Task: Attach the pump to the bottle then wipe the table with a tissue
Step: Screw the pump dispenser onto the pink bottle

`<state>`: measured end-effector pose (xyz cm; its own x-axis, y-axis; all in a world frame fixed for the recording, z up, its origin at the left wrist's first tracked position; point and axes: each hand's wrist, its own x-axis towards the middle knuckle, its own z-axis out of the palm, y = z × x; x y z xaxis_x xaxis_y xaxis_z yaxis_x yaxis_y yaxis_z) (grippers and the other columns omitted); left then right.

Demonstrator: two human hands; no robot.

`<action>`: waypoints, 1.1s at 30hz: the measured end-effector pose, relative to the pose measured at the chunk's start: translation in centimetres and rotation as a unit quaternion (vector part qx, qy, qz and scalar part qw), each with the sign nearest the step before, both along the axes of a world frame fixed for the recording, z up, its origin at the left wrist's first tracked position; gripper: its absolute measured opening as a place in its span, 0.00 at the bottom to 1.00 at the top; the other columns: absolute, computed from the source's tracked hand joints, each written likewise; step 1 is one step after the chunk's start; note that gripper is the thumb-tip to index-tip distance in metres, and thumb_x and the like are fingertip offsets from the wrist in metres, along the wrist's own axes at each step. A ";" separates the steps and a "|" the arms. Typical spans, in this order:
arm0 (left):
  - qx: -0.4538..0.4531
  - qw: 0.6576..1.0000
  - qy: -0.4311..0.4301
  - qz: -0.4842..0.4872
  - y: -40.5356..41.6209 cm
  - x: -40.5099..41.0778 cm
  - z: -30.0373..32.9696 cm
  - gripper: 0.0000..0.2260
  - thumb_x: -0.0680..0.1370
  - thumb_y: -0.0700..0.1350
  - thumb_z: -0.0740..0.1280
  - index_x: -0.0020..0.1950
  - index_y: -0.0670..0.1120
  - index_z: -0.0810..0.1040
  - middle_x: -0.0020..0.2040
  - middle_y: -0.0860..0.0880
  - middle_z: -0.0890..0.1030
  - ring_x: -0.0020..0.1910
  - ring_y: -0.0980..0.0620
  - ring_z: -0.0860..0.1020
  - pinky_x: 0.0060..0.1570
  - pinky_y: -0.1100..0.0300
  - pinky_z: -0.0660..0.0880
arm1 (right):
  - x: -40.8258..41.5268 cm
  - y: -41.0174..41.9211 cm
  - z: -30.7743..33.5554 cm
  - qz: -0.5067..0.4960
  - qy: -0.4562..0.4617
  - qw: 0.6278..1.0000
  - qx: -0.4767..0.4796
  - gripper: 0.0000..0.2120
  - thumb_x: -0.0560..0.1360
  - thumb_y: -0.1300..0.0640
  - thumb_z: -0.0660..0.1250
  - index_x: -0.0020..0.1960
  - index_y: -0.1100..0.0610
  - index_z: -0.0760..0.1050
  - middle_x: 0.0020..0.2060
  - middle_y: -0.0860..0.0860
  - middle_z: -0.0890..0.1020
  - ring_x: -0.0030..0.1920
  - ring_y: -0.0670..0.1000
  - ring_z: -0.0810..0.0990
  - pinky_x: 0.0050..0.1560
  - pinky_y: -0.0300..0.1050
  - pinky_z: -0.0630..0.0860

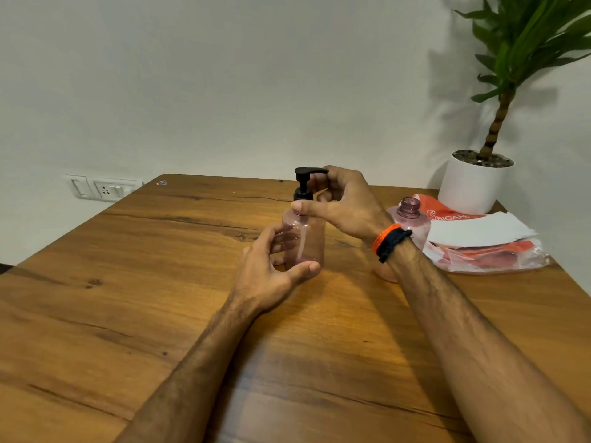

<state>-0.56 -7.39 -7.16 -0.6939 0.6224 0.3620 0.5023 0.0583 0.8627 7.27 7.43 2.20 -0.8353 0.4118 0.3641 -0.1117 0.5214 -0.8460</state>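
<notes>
A clear pink bottle (pixel 305 241) stands upright in the middle of the wooden table (pixel 128 298). A black pump (pixel 305 183) sits in its neck, with its tube reaching down inside. My left hand (pixel 271 273) wraps around the bottle's lower half. My right hand (pixel 342 203) grips the pump at its collar and nozzle from the right. A white tissue (pixel 476 231) sticks out of an orange and clear tissue pack (pixel 489 254) at the right.
A second pink bottle (pixel 411 219) with an open neck stands behind my right wrist, next to the tissue pack. A white pot with a green plant (pixel 473 183) fills the far right corner. A wall switch and socket plate (pixel 102 187) sits at the left.
</notes>
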 end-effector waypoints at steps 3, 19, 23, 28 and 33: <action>0.004 1.000 0.000 0.003 0.0 0.1 0.0 0.35 0.63 0.54 0.81 0.66 0.53 0.71 0.60 0.54 0.80 0.57 0.58 0.80 0.53 0.63 0.80 | 0.2 0.1 0.2 0.027 -0.003 1.000 -0.005 0.19 0.68 0.58 0.77 0.57 0.57 0.79 0.51 0.51 0.84 0.41 0.46 0.77 0.55 0.52 0.79; -0.008 1.000 0.010 0.009 0.0 0.0 -0.1 0.36 0.62 0.60 0.79 0.67 0.55 0.70 0.61 0.57 0.79 0.57 0.62 0.79 0.52 0.65 0.79 | 0.3 -0.1 0.3 0.030 -0.006 0.999 0.015 0.17 0.67 0.55 0.77 0.54 0.55 0.80 0.47 0.47 0.84 0.36 0.45 0.74 0.48 0.46 0.79; -0.009 1.000 0.010 0.006 0.0 0.1 0.0 0.37 0.62 0.62 0.78 0.67 0.56 0.70 0.61 0.58 0.79 0.57 0.63 0.79 0.52 0.65 0.80 | -0.1 -0.5 -0.1 -0.029 0.009 0.999 0.014 0.21 0.61 0.46 0.80 0.48 0.51 0.78 0.41 0.44 0.81 0.34 0.43 0.72 0.40 0.38 0.77; -0.011 1.000 0.006 0.001 -0.1 0.1 0.1 0.38 0.61 0.63 0.78 0.67 0.54 0.70 0.62 0.56 0.79 0.58 0.61 0.79 0.53 0.62 0.80 | 0.0 -0.5 -0.1 -0.036 0.015 0.999 0.019 0.15 0.64 0.49 0.80 0.45 0.48 0.77 0.41 0.44 0.82 0.35 0.41 0.74 0.41 0.40 0.78; -0.005 1.000 -0.006 -0.002 -0.1 0.3 0.2 0.37 0.61 0.60 0.79 0.67 0.53 0.71 0.61 0.55 0.79 0.57 0.59 0.80 0.52 0.64 0.80 | 0.3 -0.1 0.4 0.025 -0.015 0.999 0.015 0.16 0.68 0.58 0.76 0.55 0.56 0.80 0.49 0.48 0.85 0.41 0.40 0.78 0.57 0.50 0.79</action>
